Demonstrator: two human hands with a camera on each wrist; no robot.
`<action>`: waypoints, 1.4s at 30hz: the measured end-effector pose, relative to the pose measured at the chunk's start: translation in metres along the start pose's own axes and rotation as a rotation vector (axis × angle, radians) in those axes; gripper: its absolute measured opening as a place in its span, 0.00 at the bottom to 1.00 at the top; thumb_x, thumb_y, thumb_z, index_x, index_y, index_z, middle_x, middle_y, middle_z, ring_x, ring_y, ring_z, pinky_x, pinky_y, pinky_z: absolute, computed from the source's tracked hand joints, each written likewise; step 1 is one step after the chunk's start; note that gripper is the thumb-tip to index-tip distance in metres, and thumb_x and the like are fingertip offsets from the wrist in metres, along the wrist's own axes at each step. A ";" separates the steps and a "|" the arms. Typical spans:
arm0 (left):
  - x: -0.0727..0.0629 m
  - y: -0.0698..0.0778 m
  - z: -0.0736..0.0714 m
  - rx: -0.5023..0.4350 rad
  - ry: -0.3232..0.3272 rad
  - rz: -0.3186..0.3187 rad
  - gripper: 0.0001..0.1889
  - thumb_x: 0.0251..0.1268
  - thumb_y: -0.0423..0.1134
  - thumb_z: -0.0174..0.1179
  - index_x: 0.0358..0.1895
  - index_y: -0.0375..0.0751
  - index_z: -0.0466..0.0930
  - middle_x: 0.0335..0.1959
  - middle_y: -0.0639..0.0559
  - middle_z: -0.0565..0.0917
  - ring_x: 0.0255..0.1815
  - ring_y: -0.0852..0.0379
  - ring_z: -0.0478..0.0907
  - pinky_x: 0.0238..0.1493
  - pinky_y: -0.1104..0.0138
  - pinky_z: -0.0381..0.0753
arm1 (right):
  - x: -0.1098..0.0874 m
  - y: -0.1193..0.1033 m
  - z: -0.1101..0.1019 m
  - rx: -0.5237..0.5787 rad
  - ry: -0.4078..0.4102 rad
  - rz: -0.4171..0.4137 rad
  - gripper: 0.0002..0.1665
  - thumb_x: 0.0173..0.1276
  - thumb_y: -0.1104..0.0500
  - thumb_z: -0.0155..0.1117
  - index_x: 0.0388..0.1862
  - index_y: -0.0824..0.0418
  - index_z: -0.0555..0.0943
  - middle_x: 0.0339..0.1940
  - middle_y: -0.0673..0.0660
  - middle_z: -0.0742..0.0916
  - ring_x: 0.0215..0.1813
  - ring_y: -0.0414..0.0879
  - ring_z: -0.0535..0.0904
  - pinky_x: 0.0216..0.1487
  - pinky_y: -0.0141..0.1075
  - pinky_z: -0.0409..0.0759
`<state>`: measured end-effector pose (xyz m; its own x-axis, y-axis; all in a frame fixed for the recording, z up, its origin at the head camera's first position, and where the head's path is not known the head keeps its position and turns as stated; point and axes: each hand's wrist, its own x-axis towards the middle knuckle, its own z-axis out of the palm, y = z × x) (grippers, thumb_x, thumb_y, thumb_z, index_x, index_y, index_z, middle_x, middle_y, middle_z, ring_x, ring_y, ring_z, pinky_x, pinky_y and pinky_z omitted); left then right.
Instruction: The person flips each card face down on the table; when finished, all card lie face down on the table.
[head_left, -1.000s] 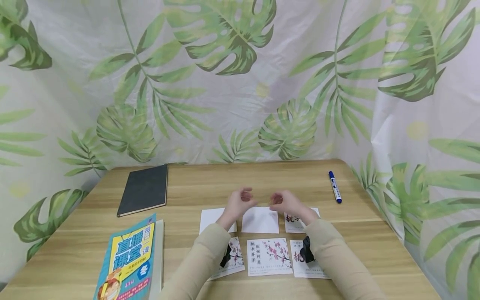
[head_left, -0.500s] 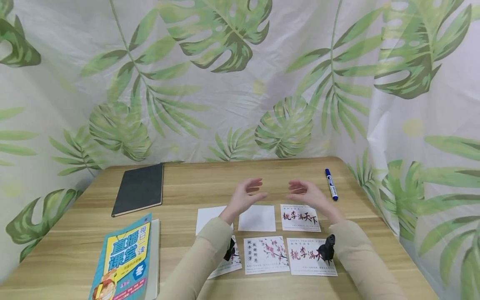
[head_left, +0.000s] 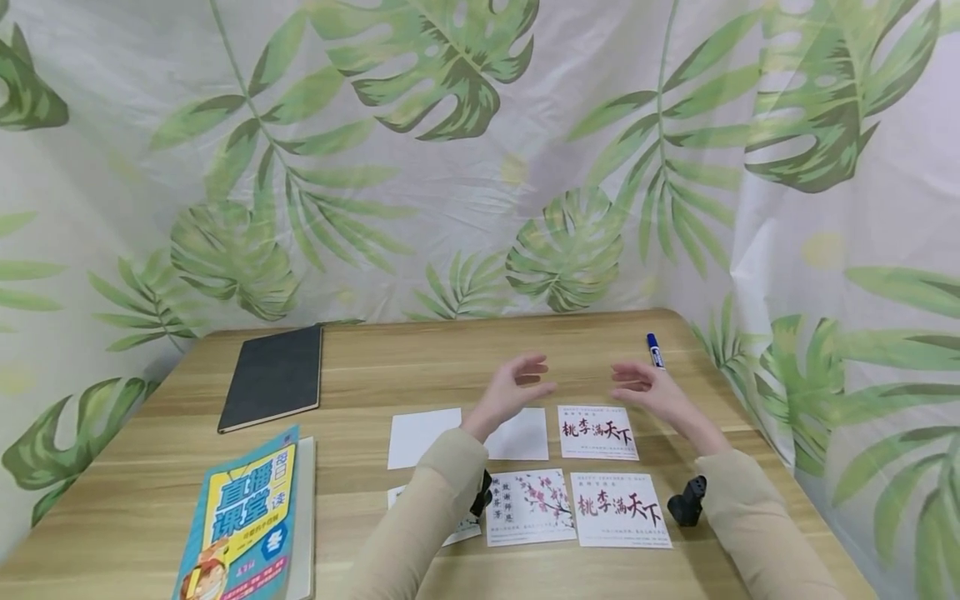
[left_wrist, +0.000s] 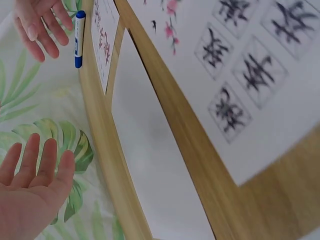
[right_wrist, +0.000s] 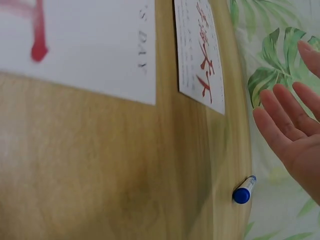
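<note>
Both hands hover over the far side of two rows of cards and hold nothing. My left hand [head_left: 513, 392] overlaps the middle back card in the head view, its fingers loosely bent and parted. Right of the back row is my right hand [head_left: 660, 396], its fingers relaxed and pointing inward. The back row has a blank white card [head_left: 425, 439], a second blank card [head_left: 521, 435] and a card with red brush characters [head_left: 597, 433]. In front lie a plum-blossom card [head_left: 530, 507], another red-character card [head_left: 621, 511], and a card [head_left: 461, 531] mostly hidden by my left sleeve.
A blue-capped marker [head_left: 656, 350] lies beyond my right hand, partly covered by it. On the left are a dark notebook [head_left: 272, 379] and, nearer, a blue and yellow book [head_left: 247, 517]. A leaf-print curtain [head_left: 450, 167] hangs behind the table.
My hands have moved apart and to the right from over the middle back card, and their fingers have loosened. Both red-character cards are now uncovered. The cards stay in place.
</note>
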<state>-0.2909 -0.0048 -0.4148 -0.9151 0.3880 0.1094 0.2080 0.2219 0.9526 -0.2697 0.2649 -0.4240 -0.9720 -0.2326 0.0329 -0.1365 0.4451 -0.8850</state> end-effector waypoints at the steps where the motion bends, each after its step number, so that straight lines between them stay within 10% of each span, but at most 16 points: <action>1: 0.001 0.000 0.002 -0.007 -0.002 -0.001 0.29 0.58 0.38 0.65 0.64 0.39 0.69 0.59 0.38 0.77 0.62 0.38 0.71 0.60 0.55 0.75 | -0.001 0.001 0.000 -0.005 0.002 0.002 0.38 0.63 0.55 0.65 0.66 0.70 0.63 0.63 0.72 0.74 0.62 0.65 0.72 0.63 0.53 0.71; 10: 0.005 0.004 0.020 0.032 -0.025 0.045 0.26 0.58 0.41 0.65 0.59 0.37 0.73 0.54 0.38 0.79 0.56 0.41 0.76 0.55 0.62 0.78 | -0.007 0.012 -0.003 -0.037 0.009 0.038 0.37 0.64 0.56 0.64 0.65 0.73 0.63 0.62 0.73 0.73 0.62 0.66 0.72 0.64 0.53 0.70; 42: 0.011 -0.009 0.055 0.303 -0.225 -0.104 0.27 0.53 0.35 0.68 0.58 0.35 0.74 0.52 0.42 0.80 0.53 0.48 0.76 0.57 0.61 0.76 | -0.004 0.023 0.004 -0.207 -0.074 0.117 0.33 0.54 0.59 0.71 0.56 0.72 0.72 0.46 0.65 0.81 0.46 0.50 0.77 0.46 0.35 0.77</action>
<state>-0.2840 0.0466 -0.4383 -0.8450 0.5287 -0.0807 0.2414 0.5117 0.8245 -0.2683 0.2721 -0.4463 -0.9679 -0.2281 -0.1053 -0.0672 0.6388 -0.7665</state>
